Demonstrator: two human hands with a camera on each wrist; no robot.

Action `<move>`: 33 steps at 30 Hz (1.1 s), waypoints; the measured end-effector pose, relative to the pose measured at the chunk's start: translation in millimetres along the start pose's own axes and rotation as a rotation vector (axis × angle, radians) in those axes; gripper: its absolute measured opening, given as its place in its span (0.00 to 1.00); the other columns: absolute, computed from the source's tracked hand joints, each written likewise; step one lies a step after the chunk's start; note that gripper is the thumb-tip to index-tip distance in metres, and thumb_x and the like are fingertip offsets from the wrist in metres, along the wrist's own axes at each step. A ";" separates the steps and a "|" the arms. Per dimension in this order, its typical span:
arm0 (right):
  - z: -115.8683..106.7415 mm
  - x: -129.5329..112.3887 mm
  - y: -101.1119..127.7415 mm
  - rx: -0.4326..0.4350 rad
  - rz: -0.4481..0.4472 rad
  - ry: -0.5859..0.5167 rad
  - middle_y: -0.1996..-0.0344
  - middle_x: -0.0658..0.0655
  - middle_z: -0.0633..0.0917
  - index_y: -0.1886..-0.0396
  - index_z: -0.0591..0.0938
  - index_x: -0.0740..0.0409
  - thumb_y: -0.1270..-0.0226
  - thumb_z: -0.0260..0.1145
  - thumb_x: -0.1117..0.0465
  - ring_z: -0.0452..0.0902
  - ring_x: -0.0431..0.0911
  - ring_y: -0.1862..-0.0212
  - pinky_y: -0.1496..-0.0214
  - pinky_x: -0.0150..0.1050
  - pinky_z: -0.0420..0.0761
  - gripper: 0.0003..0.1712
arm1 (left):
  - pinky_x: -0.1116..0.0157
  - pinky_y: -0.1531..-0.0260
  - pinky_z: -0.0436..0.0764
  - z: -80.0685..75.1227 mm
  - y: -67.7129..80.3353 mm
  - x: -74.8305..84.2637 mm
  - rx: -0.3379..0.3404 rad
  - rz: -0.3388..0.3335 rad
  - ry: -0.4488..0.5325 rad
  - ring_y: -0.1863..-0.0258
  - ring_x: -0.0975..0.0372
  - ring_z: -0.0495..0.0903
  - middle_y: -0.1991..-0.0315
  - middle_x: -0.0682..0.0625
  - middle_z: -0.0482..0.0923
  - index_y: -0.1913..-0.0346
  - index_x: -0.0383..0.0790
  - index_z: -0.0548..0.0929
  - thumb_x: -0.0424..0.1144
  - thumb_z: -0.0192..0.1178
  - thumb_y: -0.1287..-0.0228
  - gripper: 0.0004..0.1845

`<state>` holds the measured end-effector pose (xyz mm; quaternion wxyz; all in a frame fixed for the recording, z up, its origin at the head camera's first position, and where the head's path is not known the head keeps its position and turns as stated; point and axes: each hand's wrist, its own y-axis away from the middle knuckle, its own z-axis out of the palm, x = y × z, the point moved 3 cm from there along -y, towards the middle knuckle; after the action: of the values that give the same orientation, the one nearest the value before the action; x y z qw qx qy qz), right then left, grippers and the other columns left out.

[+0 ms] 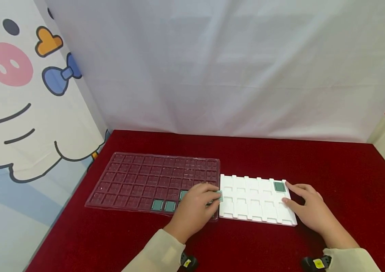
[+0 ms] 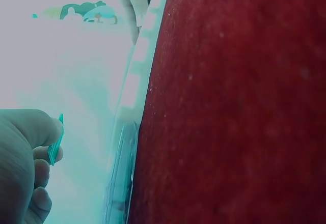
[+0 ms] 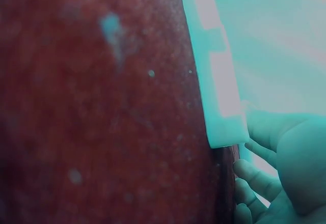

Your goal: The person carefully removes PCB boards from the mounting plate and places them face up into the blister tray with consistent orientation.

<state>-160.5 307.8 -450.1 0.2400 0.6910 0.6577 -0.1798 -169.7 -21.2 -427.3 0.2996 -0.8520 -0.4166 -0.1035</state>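
Your left hand (image 1: 194, 209) pinches a green chip (image 1: 219, 196) at frame centre, over the seam between clear tray (image 1: 138, 177) and white foam tray (image 1: 247, 200). Your right hand (image 1: 306, 206) rests flat, fingers relaxed, against the foam's edge. A loose pinch could drop the chip between trays.

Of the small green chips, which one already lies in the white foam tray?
The green chip in the far right pocket of the white foam tray, beside the right hand. Two others lie in the clear tray; the left hand pinches one.

Left hand (image 1: 195, 206) hides most of the pinched green chip (image 1: 219, 196); both wrist views are washed out, tray details unreadable.
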 end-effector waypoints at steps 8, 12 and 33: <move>-0.1 -0.2 -0.1 -0.006 0.008 -0.004 0.32 0.75 0.65 0.22 0.66 0.63 0.27 0.69 0.53 0.59 0.73 0.34 0.40 0.75 0.68 0.40 | 0.64 0.43 0.82 -3.9 3.3 -1.9 -0.019 -0.015 -0.003 0.45 0.60 0.81 0.46 0.53 0.84 0.49 0.44 0.92 0.38 0.70 0.31 0.10; -0.3 -0.5 -0.5 -0.001 0.004 -0.001 0.32 0.75 0.66 0.22 0.66 0.63 0.28 0.69 0.53 0.58 0.74 0.34 0.40 0.75 0.68 0.40 | 0.63 0.44 0.83 -5.7 5.4 -3.1 -0.019 -0.020 -0.006 0.45 0.60 0.81 0.46 0.53 0.84 0.50 0.44 0.92 0.39 0.70 0.31 0.10; -1.9 -0.7 0.5 -0.004 0.000 0.000 0.32 0.75 0.66 0.23 0.67 0.63 0.27 0.68 0.52 0.58 0.74 0.34 0.40 0.74 0.68 0.40 | 0.60 0.44 0.83 -13.8 14.2 -17.0 -0.009 0.021 -0.035 0.47 0.58 0.82 0.48 0.51 0.85 0.53 0.42 0.92 0.35 0.72 0.35 0.09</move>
<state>-160.1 308.3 -448.1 0.2417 0.6906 0.6579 -0.1784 -168.5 -47.2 -429.5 0.2895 -0.8594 -0.4123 -0.0874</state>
